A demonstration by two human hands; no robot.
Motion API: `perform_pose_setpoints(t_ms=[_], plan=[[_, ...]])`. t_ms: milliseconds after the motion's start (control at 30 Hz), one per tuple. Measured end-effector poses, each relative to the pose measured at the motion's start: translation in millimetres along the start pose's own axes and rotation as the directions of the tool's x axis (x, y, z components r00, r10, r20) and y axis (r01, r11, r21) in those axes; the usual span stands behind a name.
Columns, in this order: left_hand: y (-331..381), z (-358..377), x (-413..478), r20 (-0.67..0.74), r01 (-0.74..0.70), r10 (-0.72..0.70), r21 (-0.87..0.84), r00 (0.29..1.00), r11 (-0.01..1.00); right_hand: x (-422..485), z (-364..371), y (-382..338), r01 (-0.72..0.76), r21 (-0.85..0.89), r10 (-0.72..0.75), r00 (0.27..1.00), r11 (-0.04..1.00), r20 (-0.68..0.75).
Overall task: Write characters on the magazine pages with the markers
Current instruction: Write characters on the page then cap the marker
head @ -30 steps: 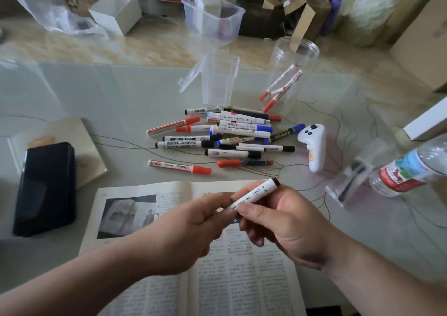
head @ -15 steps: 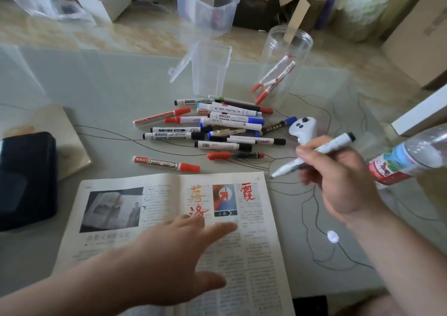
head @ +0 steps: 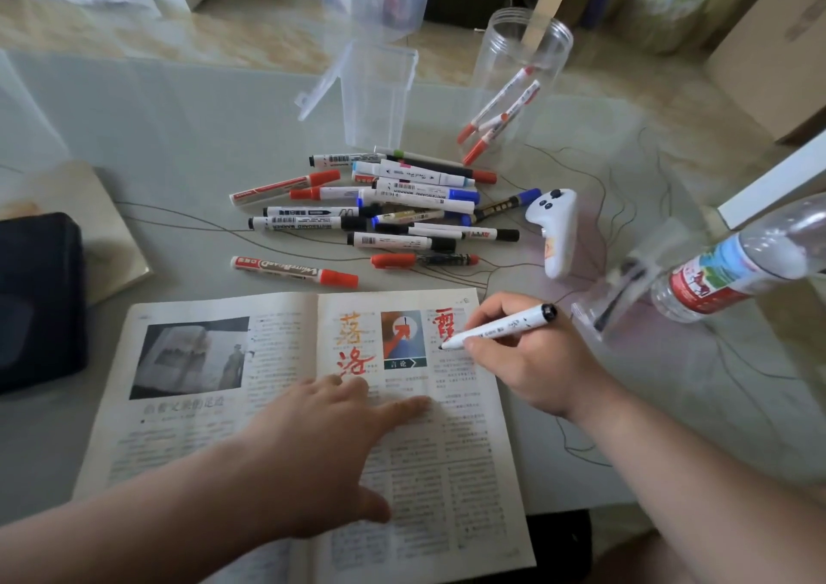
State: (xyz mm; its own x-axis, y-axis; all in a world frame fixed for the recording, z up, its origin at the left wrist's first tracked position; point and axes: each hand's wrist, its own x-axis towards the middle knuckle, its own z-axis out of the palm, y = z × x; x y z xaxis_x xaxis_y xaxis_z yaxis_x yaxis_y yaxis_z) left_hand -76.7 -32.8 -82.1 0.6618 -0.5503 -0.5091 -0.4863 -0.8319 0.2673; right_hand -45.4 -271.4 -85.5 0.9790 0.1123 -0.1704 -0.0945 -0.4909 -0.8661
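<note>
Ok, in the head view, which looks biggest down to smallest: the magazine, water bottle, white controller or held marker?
1. magazine
2. water bottle, partly out of frame
3. white controller and held marker: look alike, not ranked

A white controller (head: 554, 230) lies right of centre on the glass table (head: 179, 136); a clear water bottle (head: 733, 266) with a red label sits at the right edge; a round clear jar (head: 554, 47) and a clear box (head: 377, 96), lid hinged open, stand upper centre; a black case (head: 38, 297) overlaps a beige notebook (head: 107, 226) at the left edge.
</note>
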Motion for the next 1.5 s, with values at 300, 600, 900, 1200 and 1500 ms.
perform_pose_setpoints(t_ms=[300,600,900,1200,1500], plan=[[-1,1,2,-0.008,-0.009,0.009,0.009,1.0,1.0,8,-3,0,-0.01,-0.043,0.012,0.998,0.999,0.055],[-2,2,2,-0.013,-0.014,0.014,0.001,1.0,1.0,9,-1,-2,-0.005,-0.079,0.01,0.998,0.997,0.059],[-2,3,2,-0.014,-0.017,0.017,-0.002,1.0,1.0,8,1,-7,-0.017,-0.124,0.026,0.997,0.992,0.072],[-2,3,2,-0.014,-0.025,0.025,0.002,1.0,1.0,9,-1,-5,-0.011,-0.099,0.016,0.998,0.995,0.058],[-3,5,3,-0.029,-0.016,0.016,0.015,0.999,1.0,11,3,-9,-0.068,-0.161,0.072,0.997,0.985,0.017]])
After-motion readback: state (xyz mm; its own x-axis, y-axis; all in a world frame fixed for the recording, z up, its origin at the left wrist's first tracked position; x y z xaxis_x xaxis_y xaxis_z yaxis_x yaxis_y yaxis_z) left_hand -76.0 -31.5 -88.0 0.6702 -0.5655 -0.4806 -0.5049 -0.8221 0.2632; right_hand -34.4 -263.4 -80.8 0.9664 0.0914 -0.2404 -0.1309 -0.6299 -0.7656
